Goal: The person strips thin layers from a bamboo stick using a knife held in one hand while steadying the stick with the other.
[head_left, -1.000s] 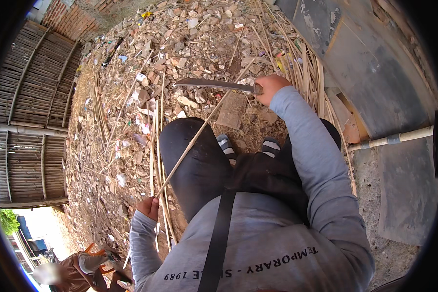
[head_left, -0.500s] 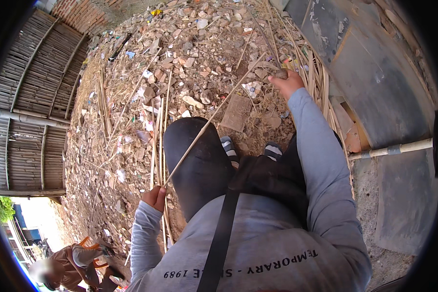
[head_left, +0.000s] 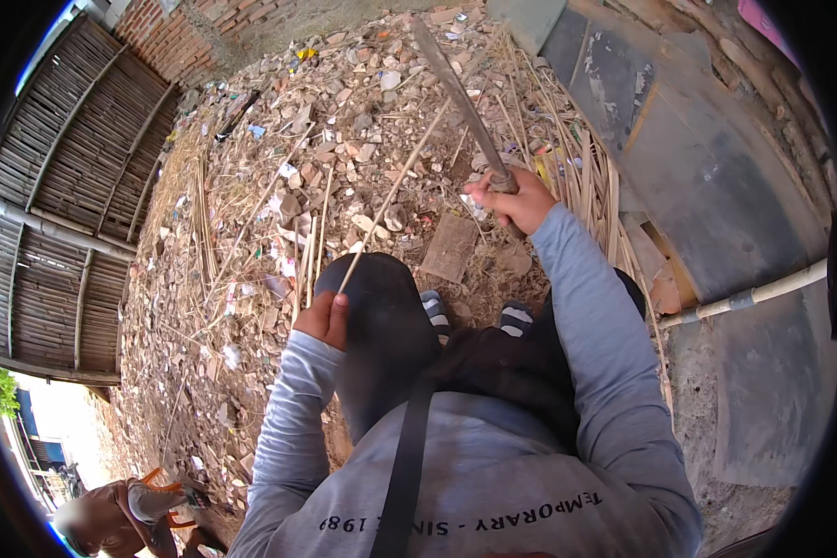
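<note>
My left hand (head_left: 324,319) is closed around the near end of a thin bamboo strip (head_left: 395,191). The strip slants up and away to the right, past my left knee. In my right hand (head_left: 530,200) I grip the handle of a machete (head_left: 463,98); its long dark blade points away and a little left. The blade passes close to the strip's far end, and I cannot tell whether they touch. More bamboo strips (head_left: 312,251) lie on the ground beyond my left hand.
Stones, rubble and litter cover the ground. A flat brown slab (head_left: 450,247) lies before my feet. Long split bamboo (head_left: 597,186) lies along the right, beside dark sheets (head_left: 716,177). A bamboo-slat wall (head_left: 70,139) stands left. Another person (head_left: 126,516) is at lower left.
My right hand has come nearer and slightly left, and the machete blade now shows in full. The left hand has moved away from my body and right, swinging the strip's far end left.
</note>
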The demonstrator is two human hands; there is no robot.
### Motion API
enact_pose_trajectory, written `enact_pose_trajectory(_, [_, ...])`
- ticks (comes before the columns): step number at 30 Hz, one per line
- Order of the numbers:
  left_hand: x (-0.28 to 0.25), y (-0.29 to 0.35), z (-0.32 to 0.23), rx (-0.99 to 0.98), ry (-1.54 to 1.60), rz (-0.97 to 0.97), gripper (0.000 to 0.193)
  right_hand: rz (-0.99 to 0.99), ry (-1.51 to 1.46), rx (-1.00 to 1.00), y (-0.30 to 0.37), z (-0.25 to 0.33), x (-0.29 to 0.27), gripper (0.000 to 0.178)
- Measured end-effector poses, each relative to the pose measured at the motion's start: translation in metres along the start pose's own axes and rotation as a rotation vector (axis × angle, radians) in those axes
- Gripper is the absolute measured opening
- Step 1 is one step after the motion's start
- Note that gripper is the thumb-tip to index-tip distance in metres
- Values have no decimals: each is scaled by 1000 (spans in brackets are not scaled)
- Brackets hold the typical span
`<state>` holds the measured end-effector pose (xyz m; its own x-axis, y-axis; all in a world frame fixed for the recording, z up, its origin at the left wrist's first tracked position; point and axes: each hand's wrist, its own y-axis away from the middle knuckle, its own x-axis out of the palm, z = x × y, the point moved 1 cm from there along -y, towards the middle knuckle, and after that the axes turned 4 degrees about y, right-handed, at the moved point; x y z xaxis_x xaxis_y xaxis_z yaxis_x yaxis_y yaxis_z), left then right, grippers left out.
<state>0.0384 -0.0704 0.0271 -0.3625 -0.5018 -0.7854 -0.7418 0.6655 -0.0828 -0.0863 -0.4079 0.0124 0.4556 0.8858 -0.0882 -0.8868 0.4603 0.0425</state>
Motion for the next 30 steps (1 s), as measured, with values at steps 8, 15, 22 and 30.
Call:
enact_pose_trajectory(8, [11, 3, -35, 12, -79, 211, 34, 82, -67, -62, -3, 15, 17, 17])
enact_pose_trajectory(15, [0, 35, -23, 63, -42, 50, 28, -40, -77, -85, -7, 14, -1, 22])
enact_pose_trajectory(22, [-16, 108, 58, 48, -112, -87, 46, -199, -183, -93, -16, 2, -24, 24])
enact_pose_trajectory(30, [-17, 118, 76, -212, -191, 182, 39, -529, 244, -113, -15, -7, -31, 27])
